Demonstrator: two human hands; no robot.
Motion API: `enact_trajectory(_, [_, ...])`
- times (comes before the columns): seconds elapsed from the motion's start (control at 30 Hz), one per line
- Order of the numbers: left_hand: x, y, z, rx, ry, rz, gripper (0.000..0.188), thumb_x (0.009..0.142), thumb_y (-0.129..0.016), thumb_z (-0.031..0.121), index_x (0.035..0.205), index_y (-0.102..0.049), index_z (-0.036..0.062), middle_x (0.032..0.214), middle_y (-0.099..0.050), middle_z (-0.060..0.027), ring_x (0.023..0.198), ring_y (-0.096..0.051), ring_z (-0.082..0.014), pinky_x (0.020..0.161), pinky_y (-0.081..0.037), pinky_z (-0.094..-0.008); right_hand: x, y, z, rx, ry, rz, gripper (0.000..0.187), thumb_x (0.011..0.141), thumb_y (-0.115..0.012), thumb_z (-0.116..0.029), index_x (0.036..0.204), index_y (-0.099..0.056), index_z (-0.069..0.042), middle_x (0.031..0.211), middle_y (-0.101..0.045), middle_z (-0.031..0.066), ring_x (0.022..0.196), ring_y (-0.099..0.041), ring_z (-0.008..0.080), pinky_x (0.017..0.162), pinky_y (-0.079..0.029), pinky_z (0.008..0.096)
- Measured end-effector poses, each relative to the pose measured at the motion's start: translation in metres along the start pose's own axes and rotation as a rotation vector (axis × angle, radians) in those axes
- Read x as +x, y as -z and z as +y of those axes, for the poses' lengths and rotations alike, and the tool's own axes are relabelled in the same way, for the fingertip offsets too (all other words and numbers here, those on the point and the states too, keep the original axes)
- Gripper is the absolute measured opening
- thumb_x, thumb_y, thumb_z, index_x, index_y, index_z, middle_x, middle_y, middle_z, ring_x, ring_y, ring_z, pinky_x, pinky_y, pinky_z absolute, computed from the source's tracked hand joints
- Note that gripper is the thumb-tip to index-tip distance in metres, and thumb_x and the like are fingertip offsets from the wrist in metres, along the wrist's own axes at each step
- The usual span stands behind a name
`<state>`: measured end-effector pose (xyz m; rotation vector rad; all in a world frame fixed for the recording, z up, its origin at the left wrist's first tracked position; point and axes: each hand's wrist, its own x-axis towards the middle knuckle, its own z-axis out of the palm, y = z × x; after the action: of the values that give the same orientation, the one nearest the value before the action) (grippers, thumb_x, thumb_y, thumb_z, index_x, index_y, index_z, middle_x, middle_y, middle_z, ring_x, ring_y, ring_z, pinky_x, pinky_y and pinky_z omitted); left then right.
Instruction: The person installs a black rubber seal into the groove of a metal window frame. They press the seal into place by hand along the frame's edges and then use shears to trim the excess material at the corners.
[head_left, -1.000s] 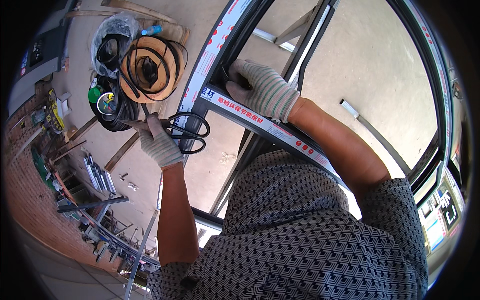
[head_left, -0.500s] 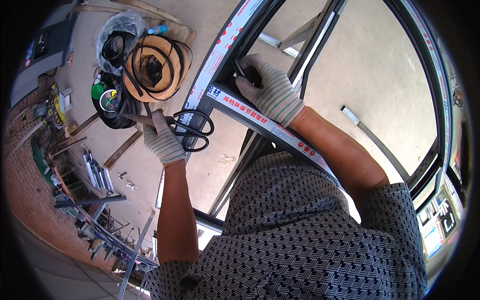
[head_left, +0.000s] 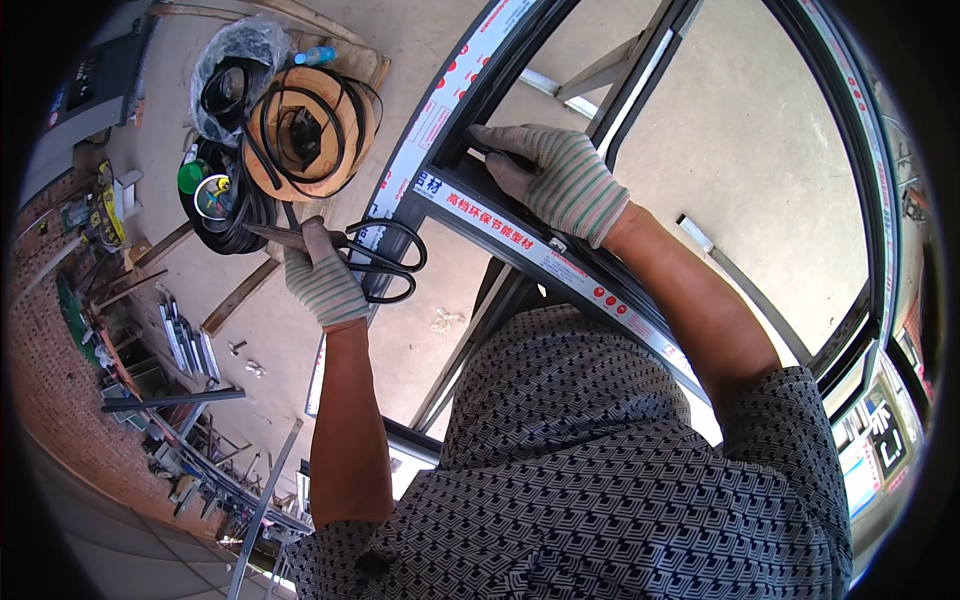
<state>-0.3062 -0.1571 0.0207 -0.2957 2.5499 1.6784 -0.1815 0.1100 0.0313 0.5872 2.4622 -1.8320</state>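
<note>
My left hand (head_left: 324,275), in a striped knit glove with grey fingers, grips a pair of scissors (head_left: 385,262) around the pivot. Their black loop handles point right, over the window frame's edge, and the blades point left. My gloved right hand (head_left: 560,180) is closed at the inner corner of a dark window frame (head_left: 520,243) covered with printed protective film. Between its thumb and fingers is a black rubber strip (head_left: 512,158), mostly hidden by the glove, lying along the frame's groove.
A wooden spool (head_left: 330,165) wound with black strip stands at the upper left, beside a clear plastic bag (head_left: 240,60), a blue bottle (head_left: 316,57) and an open tin (head_left: 213,197). Metal profiles (head_left: 188,340) lie on the floor further left. Dark bars (head_left: 640,80) run beneath the frame.
My right hand has shifted slightly right and down from the corner, its fingers drawn closer together over the strip. The left hand keeps the scissors almost in place.
</note>
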Motion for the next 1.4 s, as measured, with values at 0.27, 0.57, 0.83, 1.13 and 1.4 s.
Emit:
enact_trajectory(0.27, [-0.001,0.002,-0.002,-0.005,0.009,-0.011,0.039,0.101,-0.070,0.037,0.109,-0.068,-0.0006,0.079,-0.059,0.0019,0.062,-0.046,-0.0033,0.053,-0.034,-0.0202,0.006,0.002,0.000,-0.162,0.057,-0.132,0.031,0.101,-0.068,-0.015,0.129,-0.074,-0.003,0.108,-0.079,0.0184,0.091,-0.077,0.0236,0.083,-0.063,0.0336])
enact_trajectory(0.57, [-0.004,0.000,0.004,0.004,0.036,-0.006,0.037,0.102,-0.067,0.035,0.112,-0.070,-0.0015,0.080,-0.061,-0.0001,0.062,-0.046,-0.0039,0.054,-0.035,-0.0194,-0.001,-0.003,0.000,-0.048,-0.044,-0.152,0.028,0.102,-0.067,-0.015,0.124,-0.075,0.000,0.099,-0.079,0.0183,0.082,-0.075,0.0235,0.080,-0.061,0.0337])
enact_trajectory(0.83, [-0.005,-0.001,0.007,0.014,0.047,-0.012,0.040,0.100,-0.069,0.036,0.112,-0.070,-0.0021,0.080,-0.061,-0.0004,0.063,-0.046,-0.0039,0.055,-0.034,-0.0191,-0.011,-0.010,0.010,-0.106,0.012,-0.063,0.031,0.101,-0.066,-0.022,0.123,-0.076,-0.002,0.103,-0.077,0.0218,0.093,-0.076,0.0335,0.088,-0.059,0.0379])
enact_trajectory(1.13, [-0.003,0.001,0.000,0.010,0.026,-0.015,0.038,0.100,-0.069,0.036,0.109,-0.070,-0.0015,0.081,-0.063,-0.0009,0.062,-0.047,-0.0038,0.055,-0.034,-0.0193,-0.009,-0.012,0.004,-0.204,0.104,-0.040,0.030,0.100,-0.066,-0.021,0.121,-0.077,-0.003,0.109,-0.076,0.0208,0.102,-0.072,0.0342,0.095,-0.056,0.0400])
enact_trajectory(1.4, [0.000,0.002,-0.001,0.029,0.023,-0.017,0.039,0.101,-0.069,0.035,0.113,-0.071,-0.0017,0.081,-0.063,-0.0010,0.063,-0.046,-0.0042,0.056,-0.034,-0.0197,-0.007,-0.016,0.010,-0.323,0.080,-0.017,0.027,0.097,-0.071,-0.021,0.118,-0.079,-0.006,0.106,-0.071,0.0162,0.101,-0.068,0.0332,0.093,-0.055,0.0397])
